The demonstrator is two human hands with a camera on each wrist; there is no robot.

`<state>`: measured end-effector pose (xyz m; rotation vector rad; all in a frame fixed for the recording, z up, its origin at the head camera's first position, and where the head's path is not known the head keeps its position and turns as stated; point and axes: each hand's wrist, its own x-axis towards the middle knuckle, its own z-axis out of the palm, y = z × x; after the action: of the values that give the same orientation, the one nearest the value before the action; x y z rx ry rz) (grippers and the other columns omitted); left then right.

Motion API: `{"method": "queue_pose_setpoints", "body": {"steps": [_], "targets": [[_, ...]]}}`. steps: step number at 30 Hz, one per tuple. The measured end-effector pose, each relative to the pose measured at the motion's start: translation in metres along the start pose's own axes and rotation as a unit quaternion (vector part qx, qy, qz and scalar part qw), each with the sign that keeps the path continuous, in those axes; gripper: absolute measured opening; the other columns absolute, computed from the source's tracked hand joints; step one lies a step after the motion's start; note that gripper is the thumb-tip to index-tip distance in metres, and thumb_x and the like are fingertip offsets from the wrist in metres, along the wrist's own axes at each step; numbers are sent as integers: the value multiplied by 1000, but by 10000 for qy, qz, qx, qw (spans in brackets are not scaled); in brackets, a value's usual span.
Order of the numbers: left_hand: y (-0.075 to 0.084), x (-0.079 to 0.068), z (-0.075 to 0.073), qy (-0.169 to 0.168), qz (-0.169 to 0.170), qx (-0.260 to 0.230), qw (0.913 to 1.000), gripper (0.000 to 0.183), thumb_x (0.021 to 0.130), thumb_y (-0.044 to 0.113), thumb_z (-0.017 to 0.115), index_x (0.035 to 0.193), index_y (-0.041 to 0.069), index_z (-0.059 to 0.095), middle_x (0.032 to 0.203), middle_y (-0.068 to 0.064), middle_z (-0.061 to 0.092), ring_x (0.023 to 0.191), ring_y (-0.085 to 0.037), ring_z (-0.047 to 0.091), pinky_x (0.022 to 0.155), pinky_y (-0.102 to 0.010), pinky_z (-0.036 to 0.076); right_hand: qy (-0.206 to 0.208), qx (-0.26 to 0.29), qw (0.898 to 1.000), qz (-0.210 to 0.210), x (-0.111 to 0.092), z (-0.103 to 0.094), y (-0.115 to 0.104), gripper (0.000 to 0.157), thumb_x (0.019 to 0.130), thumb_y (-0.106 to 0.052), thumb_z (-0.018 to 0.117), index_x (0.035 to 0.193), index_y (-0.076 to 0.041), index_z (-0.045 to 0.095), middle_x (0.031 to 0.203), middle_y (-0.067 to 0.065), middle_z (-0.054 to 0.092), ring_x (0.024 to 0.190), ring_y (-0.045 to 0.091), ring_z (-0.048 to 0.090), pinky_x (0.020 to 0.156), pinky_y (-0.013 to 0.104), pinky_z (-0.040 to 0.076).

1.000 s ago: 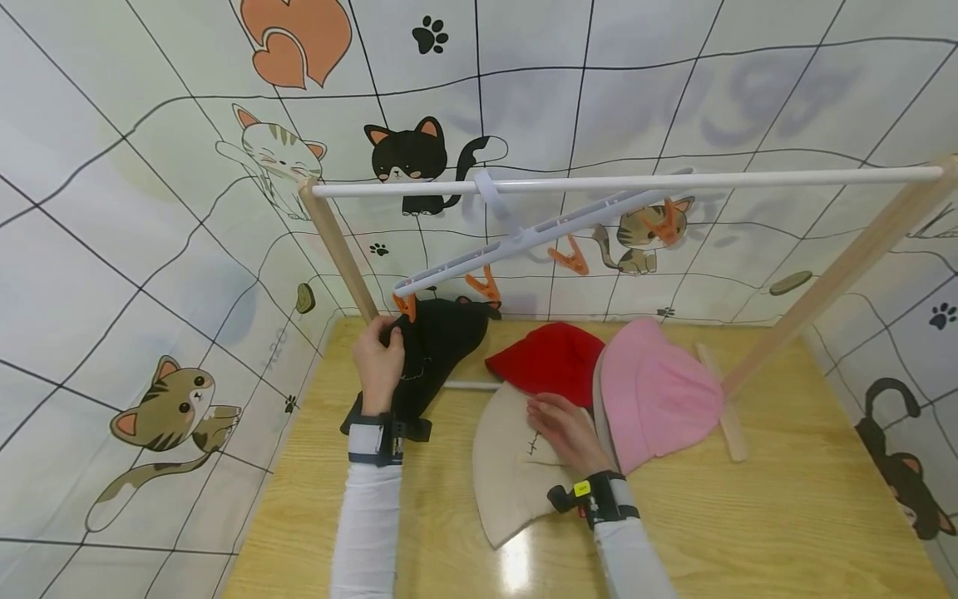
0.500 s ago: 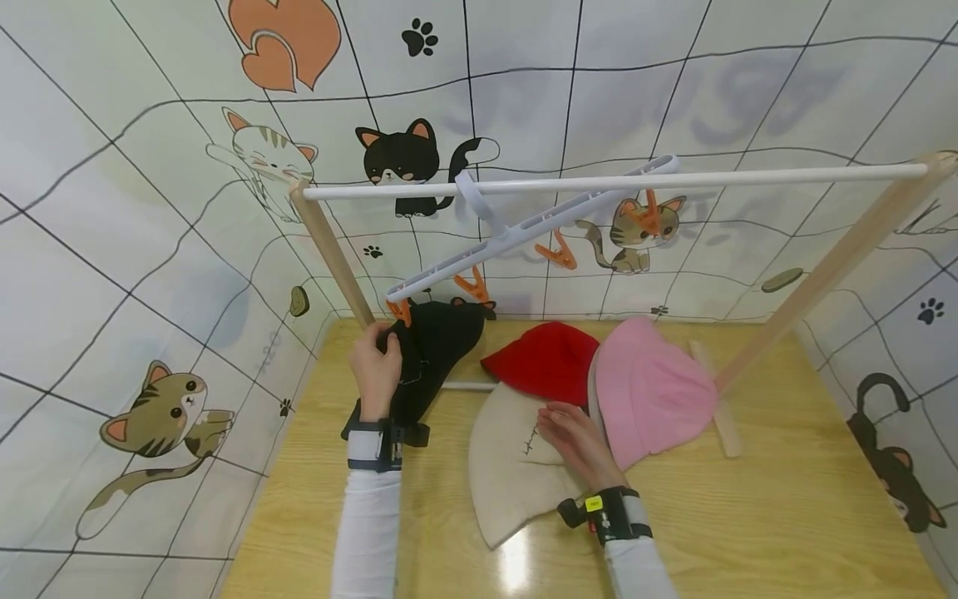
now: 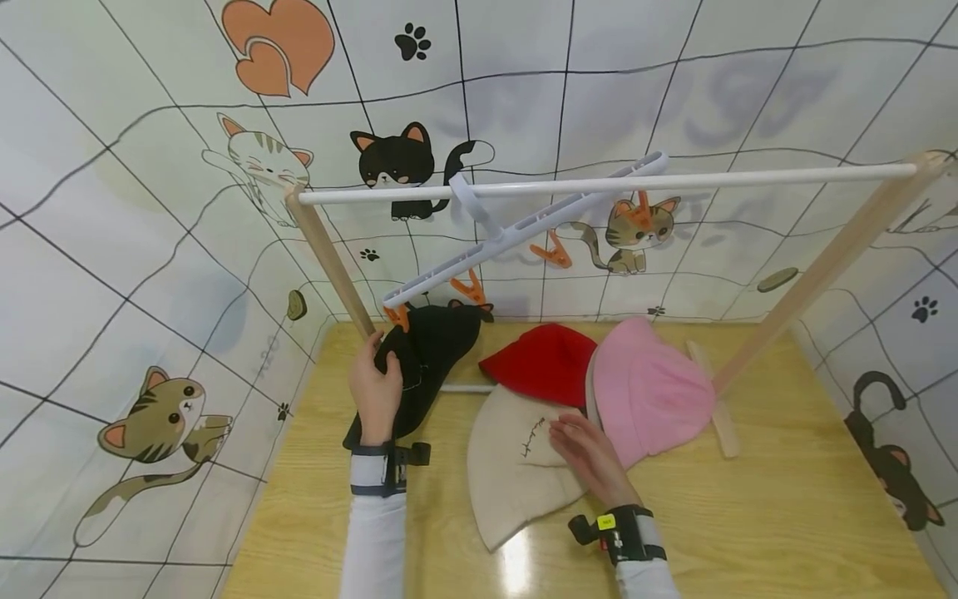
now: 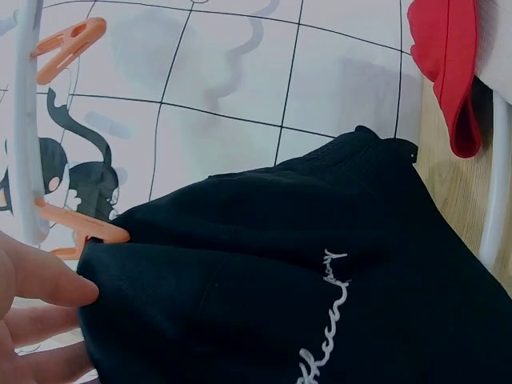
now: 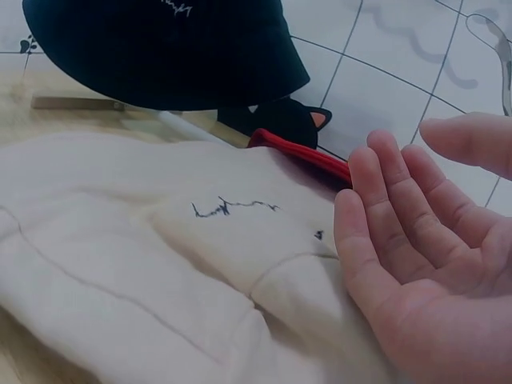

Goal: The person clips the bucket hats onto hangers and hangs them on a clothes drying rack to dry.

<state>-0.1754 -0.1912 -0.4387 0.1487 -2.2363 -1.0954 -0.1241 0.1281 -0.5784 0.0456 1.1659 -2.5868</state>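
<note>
In the head view a black bucket hat (image 3: 437, 349) hangs at the low left end of a pale plastic hanger (image 3: 497, 241), tilted on the rack's rod. An orange clip (image 4: 88, 226) bites the hat's edge in the left wrist view, where white lettering shows on the cloth. Beside that clip, my left hand (image 3: 377, 387) pinches the hat's edge between thumb and fingers. My right hand (image 3: 591, 457) is held over a beige bucket hat (image 3: 509, 491) with dark lettering. Its fingers (image 5: 392, 200) are loosely bent, with nothing between them.
A red hat (image 3: 546, 362) and a pink bucket hat (image 3: 651, 391) lie behind and right of the beige one, on the wooden table (image 3: 786, 499). The rack has a white rod (image 3: 711, 180) and wooden posts (image 3: 823, 274). More orange clips (image 3: 552, 249) hang along the hanger.
My right hand has drawn back rightward and toward me across the beige hat, uncovering more lettering. My left hand has dropped slightly, still at the black hat's edge. The head view has shifted a little.
</note>
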Motion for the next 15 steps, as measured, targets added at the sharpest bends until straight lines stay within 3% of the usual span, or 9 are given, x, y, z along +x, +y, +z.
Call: {"method": "queue_pose_setpoints", "body": {"steps": [4, 10, 15], "targets": [[4, -10, -6, 136, -23, 46, 9999, 33, 89, -4, 59, 121, -9, 58, 120, -26, 60, 109, -43, 56, 88, -55, 44, 174, 65, 9998, 73, -7, -2, -3, 22, 101, 0, 44, 120, 1, 53, 114, 9, 62, 112, 25, 58, 105, 43, 33], [9, -24, -15, 168, 268, 206, 9993, 27, 86, -7, 62, 113, -9, 62, 113, -25, 63, 98, -44, 60, 81, -54, 46, 184, 26, 9998, -41, -17, -9, -9, 23, 101, 1, 43, 121, 2, 54, 114, 9, 63, 111, 24, 59, 103, 42, 35], [14, -37, -21, 221, 357, 161, 9990, 27, 84, -9, 62, 111, -9, 61, 114, -24, 63, 106, -42, 57, 88, -54, 44, 192, 58, 9998, -35, -22, -15, -13, 23, 102, -1, 41, 120, 0, 55, 116, 10, 62, 114, 25, 58, 103, 40, 35]]}}
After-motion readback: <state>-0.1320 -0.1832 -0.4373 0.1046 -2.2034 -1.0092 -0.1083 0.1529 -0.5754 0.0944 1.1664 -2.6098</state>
